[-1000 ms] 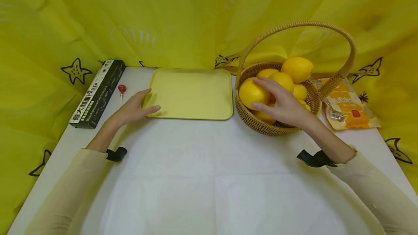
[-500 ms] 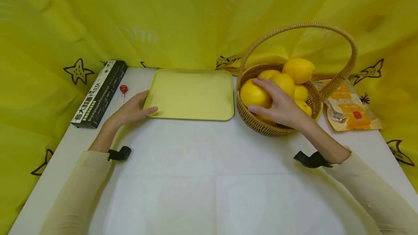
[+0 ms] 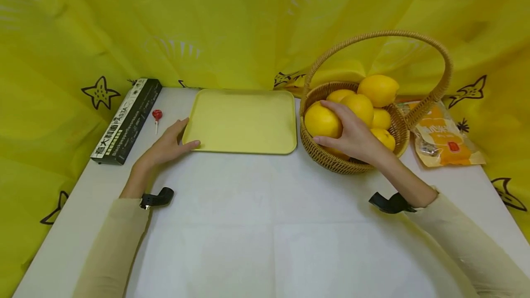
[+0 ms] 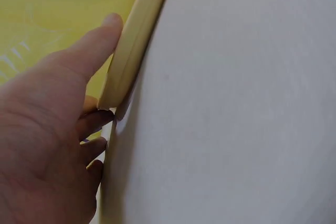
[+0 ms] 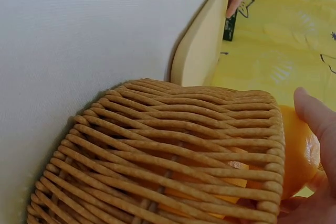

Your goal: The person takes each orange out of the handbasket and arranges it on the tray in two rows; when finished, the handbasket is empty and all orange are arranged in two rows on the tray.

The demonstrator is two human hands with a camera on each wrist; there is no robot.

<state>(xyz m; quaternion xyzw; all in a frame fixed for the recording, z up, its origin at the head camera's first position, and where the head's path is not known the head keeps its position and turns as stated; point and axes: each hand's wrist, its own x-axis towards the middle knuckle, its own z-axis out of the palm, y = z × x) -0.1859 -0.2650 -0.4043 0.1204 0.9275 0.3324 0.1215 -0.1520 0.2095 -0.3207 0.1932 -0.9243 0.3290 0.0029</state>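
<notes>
Here it is, a plump round fruit (image 3: 322, 121), smooth and deep yellow in the head view, turning orange and glossy in my right wrist view. It sits at the near left of the wicker basket (image 3: 337, 164), and my right hand (image 3: 352, 134) has it grasped, thumb on the near side, fingers over the top. Left hand (image 3: 167, 144) now: loose, unclenched, thumb and fingers spread about the near left corner of the pale yellow tray (image 3: 244, 121), thumb touching its rim; how firmly it presses, I can't tell.

Around my catch, more yellow fruits (image 3: 359, 108) crowd in behind and to the right, one perched high at the back. The tall handle (image 3: 397, 34) arches over the lot. Right of the basket lies an orange and white snack bag (image 3: 445, 134), partly hidden; over on the left, a black and white pasta box (image 3: 126, 121) and a red lollipop (image 3: 157, 114).

All of it rests on a white, lightly creased table (image 3: 269, 243), walled in by rumpled yellow cloth (image 3: 232, 26) printed with dark starfish.
</notes>
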